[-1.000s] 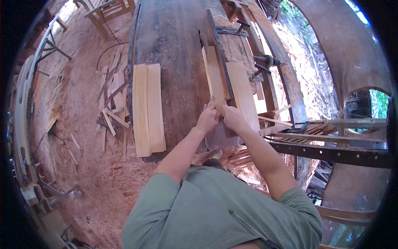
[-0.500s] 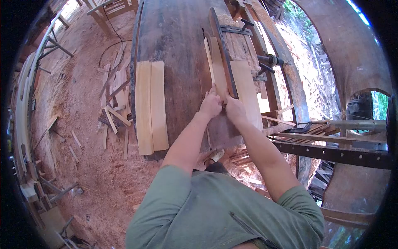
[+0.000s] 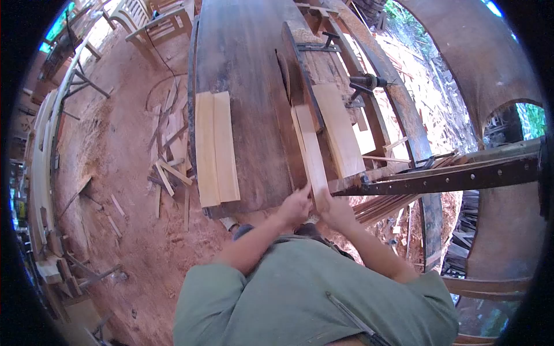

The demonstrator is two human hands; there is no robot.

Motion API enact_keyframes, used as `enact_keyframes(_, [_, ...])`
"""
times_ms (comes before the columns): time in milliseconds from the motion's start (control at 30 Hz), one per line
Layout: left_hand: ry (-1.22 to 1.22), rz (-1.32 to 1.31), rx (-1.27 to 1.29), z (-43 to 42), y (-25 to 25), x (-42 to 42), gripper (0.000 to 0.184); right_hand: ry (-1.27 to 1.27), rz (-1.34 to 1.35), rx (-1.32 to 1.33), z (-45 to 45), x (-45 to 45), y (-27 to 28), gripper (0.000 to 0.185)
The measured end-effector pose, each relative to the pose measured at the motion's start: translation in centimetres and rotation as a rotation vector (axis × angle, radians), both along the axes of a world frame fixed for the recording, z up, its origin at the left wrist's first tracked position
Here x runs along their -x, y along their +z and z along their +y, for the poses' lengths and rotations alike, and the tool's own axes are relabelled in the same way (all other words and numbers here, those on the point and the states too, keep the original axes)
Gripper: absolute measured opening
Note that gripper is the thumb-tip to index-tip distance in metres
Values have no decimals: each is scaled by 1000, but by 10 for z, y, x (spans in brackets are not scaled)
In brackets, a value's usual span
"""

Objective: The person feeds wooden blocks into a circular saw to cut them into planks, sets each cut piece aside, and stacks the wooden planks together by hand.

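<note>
A narrow light wooden board [image 3: 310, 147] lies lengthwise beside the dark fence [image 3: 304, 78] on the worktable [image 3: 254, 144]. Both hands are at its near end, by the table's front edge. My left hand [image 3: 295, 206] is closed at the board's left side. On the right side, my right hand [image 3: 336, 212] grips the same end, its fingers partly hidden. Beyond the board's far end a dark slot [image 3: 281, 66] shows in the tabletop. Two pale boards [image 3: 216, 150] lie side by side at the table's left edge, and a wider one [image 3: 339, 130] rests right of the fence.
A clamp-like fitting [image 3: 365, 83] sits right of the fence. The dark metal bar with holes [image 3: 450, 177] extends from the right towards my right hand. Scrap wood [image 3: 170, 144] litters the sawdust-covered floor at left. A wooden chair [image 3: 153, 26] stands at the upper left.
Both hands and the narrow board have come back towards my body, away from the slot. The view has shifted, and the perforated bar now appears higher and tilted.
</note>
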State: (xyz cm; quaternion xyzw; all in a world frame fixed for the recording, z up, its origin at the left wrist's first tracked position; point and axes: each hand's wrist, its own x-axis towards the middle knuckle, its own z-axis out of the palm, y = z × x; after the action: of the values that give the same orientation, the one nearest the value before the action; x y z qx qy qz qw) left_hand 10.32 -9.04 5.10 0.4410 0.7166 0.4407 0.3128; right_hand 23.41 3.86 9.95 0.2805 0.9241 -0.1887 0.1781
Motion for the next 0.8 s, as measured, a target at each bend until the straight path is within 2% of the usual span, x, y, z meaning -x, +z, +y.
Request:
enact_keyframes(33, [-2, 20, -6, -7, -2, 2, 64, 58, 18, -93, -10, -19, 2, 80])
enact_keyframes(67, [-66, 135, -125, -13, -12, 3, 53, 57, 33, -97, -18, -27, -1, 80])
enact_keyframes(100, [-137, 245, -239, -16, -25, 4, 43, -39, 194, -110, -28, -34, -9, 85])
enact_keyframes(133, [-71, 305, -220, -11, -31, 5, 26, -141, 354, -123, -35, -40, -18, 90])
enact_keyframes(167, [-81, 318, -226, -5, -35, 8, 26, -151, 369, -129, -34, -41, -31, 90])
enact_keyframes(200, [-104, 484, -223, 3, -18, 17, 25, -203, 386, -61, -30, -41, -51, 94])
enact_keyframes(267, [-166, 757, -162, 16, 12, 32, 15, -254, 426, 11, -22, -39, -48, 97])
enact_keyframes(333, [-173, 781, -198, 22, 35, 44, 13, -268, 428, 372, -3, -46, 7, 98])
enact_keyframes(367, [-175, 788, -237, 27, 42, 47, 14, -273, 438, 367, 12, -55, 17, 98])
enact_keyframes(400, [-139, 776, -429, 34, 42, 53, 15, -415, 590, 702, 27, -65, 23, 92])
enact_keyframes(433, [-153, 783, -437, 35, 52, 58, 15, -554, 741, 1042, 30, -63, 43, 87])
enact_keyframes(500, [-181, 621, -506, 33, 75, 63, 25, -747, 1090, 1494, 28, -59, 89, 68])
enact_keyframes(533, [-81, 542, -545, 29, 91, 58, 31, -666, 1098, 1446, 38, -58, 69, 64])
enact_keyframes(567, [-100, 541, -546, 30, 86, 58, 31, -751, 879, 1201, 46, -56, 48, 74])
enact_keyframes(633, [149, 305, -567, 31, 72, 59, 34, -600, 712, 935, 20, -42, 16, 90])
enact_keyframes(700, [232, 357, -528, 39, 83, 61, 32, -331, 570, 582, 2, -26, -29, 108])
enact_keyframes(733, [286, 343, -471, 42, 88, 64, 31, -333, 575, 578, -9, -20, -33, 108])
enact_keyframes(767, [343, 330, -416, 45, 93, 66, 30, -253, 587, 429, -20, -13, -37, 112])
enact_keyframes(800, [415, 106, -449, 54, 82, 67, 19, -170, 597, 280, -25, -7, -37, 115])
